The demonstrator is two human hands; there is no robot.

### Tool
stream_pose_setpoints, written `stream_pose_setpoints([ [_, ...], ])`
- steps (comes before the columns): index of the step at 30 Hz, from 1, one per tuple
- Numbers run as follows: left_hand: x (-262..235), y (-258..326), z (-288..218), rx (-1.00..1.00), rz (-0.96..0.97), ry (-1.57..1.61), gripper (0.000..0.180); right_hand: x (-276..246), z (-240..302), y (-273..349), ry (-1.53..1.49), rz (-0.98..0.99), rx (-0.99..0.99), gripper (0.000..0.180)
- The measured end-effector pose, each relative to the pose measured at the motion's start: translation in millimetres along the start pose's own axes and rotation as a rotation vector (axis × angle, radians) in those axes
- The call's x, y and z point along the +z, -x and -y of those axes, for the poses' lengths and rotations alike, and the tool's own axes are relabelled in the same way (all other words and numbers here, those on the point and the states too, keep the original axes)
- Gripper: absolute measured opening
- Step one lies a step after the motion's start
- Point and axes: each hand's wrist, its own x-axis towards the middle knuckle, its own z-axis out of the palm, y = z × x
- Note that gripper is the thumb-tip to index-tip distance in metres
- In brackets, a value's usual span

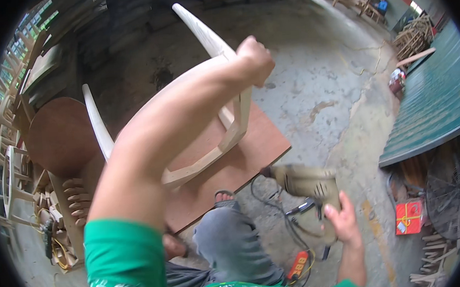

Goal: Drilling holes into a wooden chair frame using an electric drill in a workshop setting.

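I'm watching from far off, and here is the left hand (255, 60), its arm stretched right across my view, fingers curled tight over the upper right part of a pale wooden frame (197, 170), a narrow grip on the wood from where I sit, though the forearm hides much of the contact. The frame sits tilted over a flat brown board (265, 149), its bent rail crossing above the board, with two tapered legs poking up and away, one left of the arm, one just beside the fist. Down on the right, the right hand (345, 221) is wrapped at the handle of a tan power tool (310, 183), thumb and forefinger showing; motion blur smears it, so I can't tell whether a finger is on the trigger. The tool's nose points left, near the board's corner, well apart from the left fist. Below it a dark cord (295, 232) loops over the concrete floor (312, 105), close to an orange item (298, 265). A knee in grey trousers (226, 237) rises between the two arms, bare toes just past it. Off left, a round brown panel (59, 139) leans beyond the upper arm; far right, a red box (408, 218) sits under a green ribbed surface (434, 94).
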Motion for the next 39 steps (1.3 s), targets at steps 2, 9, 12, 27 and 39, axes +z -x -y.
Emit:
stream_pose_setpoints([
  [2, 47, -71, -6, -0.135, 0.34, -0.149, 0.059, -10, -9, 41, -0.002, -0.094, -0.002, 0.046],
  [9, 30, -48, -16, -0.015, 0.579, -0.005, 0.065, -59, -78, 144, -0.086, -0.483, -0.002, 0.045],
  [12, 15, -23, -6, -0.002, 0.467, 0.0, 0.065, -59, -89, 156, -0.114, -0.53, 0.034, 0.047],
  [27, -20, 155, 87, -0.349, -0.204, 0.453, 0.042, -29, -92, 122, -0.2, -0.42, -0.087, 0.032],
  [39, 142, 295, -8, -0.448, -0.455, 0.762, 0.046, 33, -59, 35, -0.069, -0.116, -0.071, 0.024],
])
